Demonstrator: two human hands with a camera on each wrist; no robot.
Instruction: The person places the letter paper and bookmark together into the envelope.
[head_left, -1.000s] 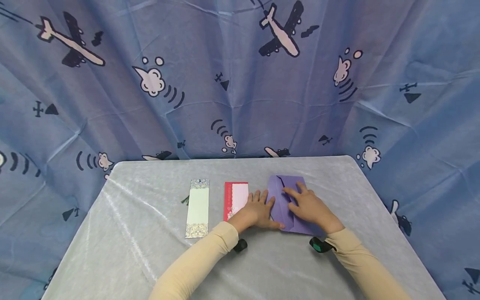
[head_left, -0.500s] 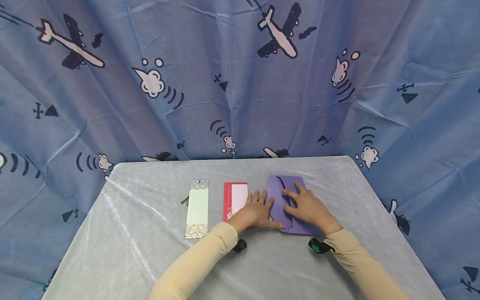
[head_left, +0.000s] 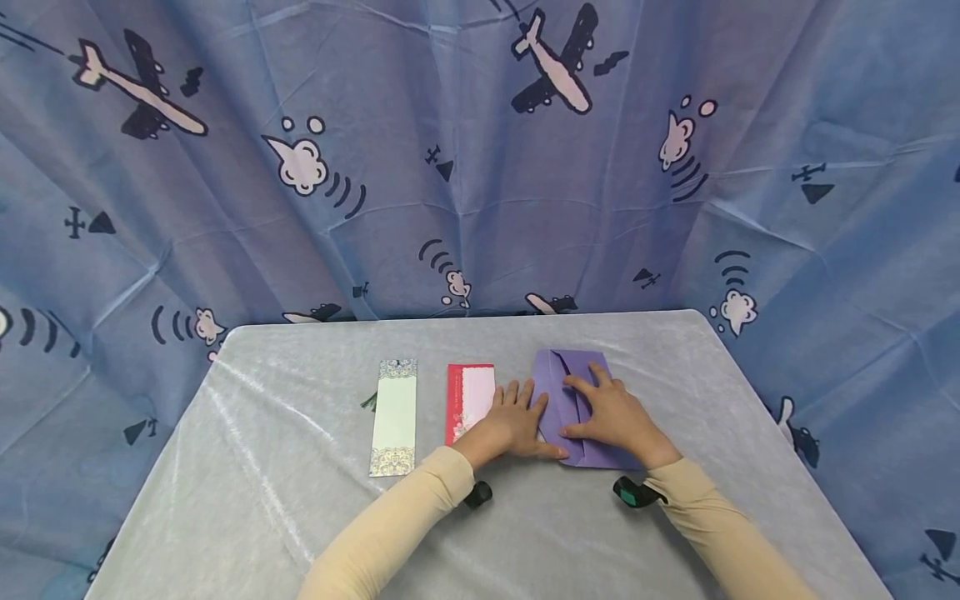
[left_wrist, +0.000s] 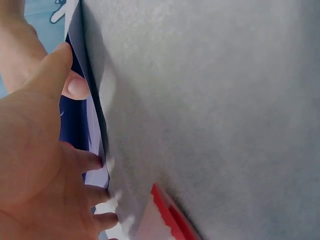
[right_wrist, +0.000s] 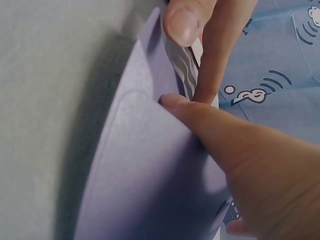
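A purple envelope (head_left: 551,379) lies on the table's right half, its flap side up. My left hand (head_left: 510,429) rests on its left edge with fingers spread, the thumb along the near edge. On the envelope's middle sits my right hand (head_left: 618,417), fingers apart and touching the paper. The right wrist view has the right thumb (right_wrist: 175,101) at the edge of the envelope's (right_wrist: 125,150) opening, near the left hand's thumb. A pink and red card (head_left: 478,387) lies left of the envelope, partly hidden by the left hand.
A pale bookmark (head_left: 395,408) with patterned ends and a green tassel (head_left: 370,402) lies further left on the grey cloth-covered table (head_left: 247,467). Behind the table hangs a blue curtain (head_left: 390,225) printed with airplanes. A black wrist camera (head_left: 636,492) sits below the right wrist.
The right thumb has slid left and toward the near side across the envelope, spreading away from the other fingers. The left hand stays where it was, and the card and bookmark have not moved.
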